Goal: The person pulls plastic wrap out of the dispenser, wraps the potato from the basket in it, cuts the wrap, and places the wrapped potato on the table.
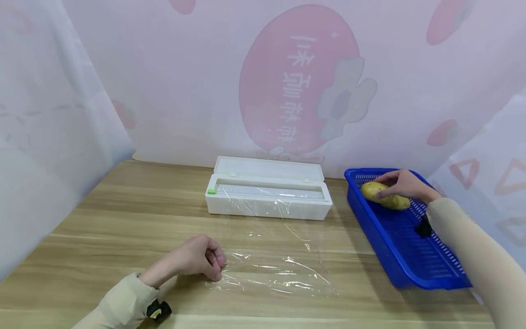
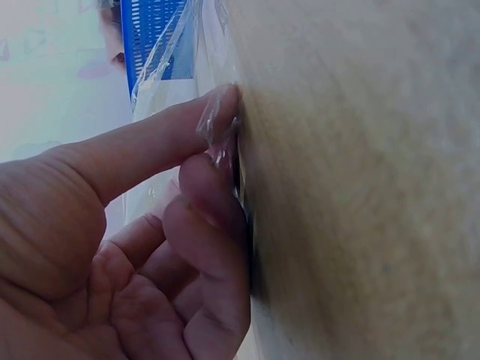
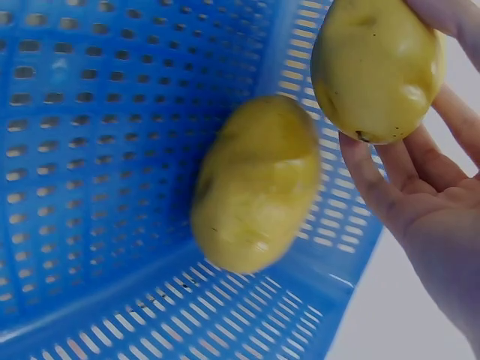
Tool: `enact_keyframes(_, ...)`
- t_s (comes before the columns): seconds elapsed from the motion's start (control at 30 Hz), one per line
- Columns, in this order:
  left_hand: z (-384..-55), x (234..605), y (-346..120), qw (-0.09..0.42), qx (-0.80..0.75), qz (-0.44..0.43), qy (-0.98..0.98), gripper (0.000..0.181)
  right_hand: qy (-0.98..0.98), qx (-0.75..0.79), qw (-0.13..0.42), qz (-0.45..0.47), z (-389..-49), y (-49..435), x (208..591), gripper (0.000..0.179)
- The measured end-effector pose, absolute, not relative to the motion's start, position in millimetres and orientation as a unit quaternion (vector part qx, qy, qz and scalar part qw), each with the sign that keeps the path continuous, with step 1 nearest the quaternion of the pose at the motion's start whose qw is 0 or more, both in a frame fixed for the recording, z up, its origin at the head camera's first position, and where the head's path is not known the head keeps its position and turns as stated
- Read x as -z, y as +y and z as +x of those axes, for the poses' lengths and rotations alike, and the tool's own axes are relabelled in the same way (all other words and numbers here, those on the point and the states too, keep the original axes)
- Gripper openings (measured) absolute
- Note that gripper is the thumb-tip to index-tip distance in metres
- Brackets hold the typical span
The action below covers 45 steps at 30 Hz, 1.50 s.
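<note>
My left hand is low over the table, thumb and fingertips pinching the near left edge of a clear sheet of cling film. In the left wrist view, a crumpled bit of the film shows between thumb and fingers. The film runs back to a white cling film box with its lid raised. At the blue basket, my right hand grips a yellow potato, thumb on one side and fingers on the other. A second potato lies in the basket beside it.
The blue plastic basket with slotted walls stands on the right of the wooden table. A green tab sits on the box's left corner. Printed pale cloth hangs behind the table and along both sides.
</note>
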<state>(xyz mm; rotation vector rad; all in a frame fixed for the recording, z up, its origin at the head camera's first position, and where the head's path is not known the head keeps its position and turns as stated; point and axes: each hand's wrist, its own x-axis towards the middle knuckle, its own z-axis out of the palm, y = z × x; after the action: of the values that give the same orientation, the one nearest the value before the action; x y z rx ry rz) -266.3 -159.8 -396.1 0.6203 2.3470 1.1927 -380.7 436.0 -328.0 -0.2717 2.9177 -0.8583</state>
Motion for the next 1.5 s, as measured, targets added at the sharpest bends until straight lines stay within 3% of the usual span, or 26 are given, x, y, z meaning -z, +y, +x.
enact_keyframes(0.37, -273, 400, -155, 0.216, -0.433, 0.230, 0.845, 0.026, 0.922, 0.378, 0.009, -0.082, -373, 439, 303, 0.057)
enact_keyframes(0.7, -277, 402, -157, 0.218, -0.438, 0.238, 0.839, 0.025, 0.905, 0.419, -0.015, -0.075, -363, 411, 276, 0.054)
enact_keyframes(0.9, -278, 401, -157, 0.215, -0.441, 0.237, 0.838, 0.025, 0.888, 0.446, -0.006, -0.113, -347, 367, 261, 0.049)
enact_keyframes(1.07, -278, 400, -155, 0.213, -0.436, 0.237, 0.842, 0.025, 0.854, 0.492, 0.037, -0.167, -331, 324, 259, 0.048)
enact_keyframes(1.5, -277, 397, -156, 0.214, -0.442, 0.241, 0.837, 0.024, 0.824, 0.540, 0.108, -0.134, -292, 204, 296, 0.050)
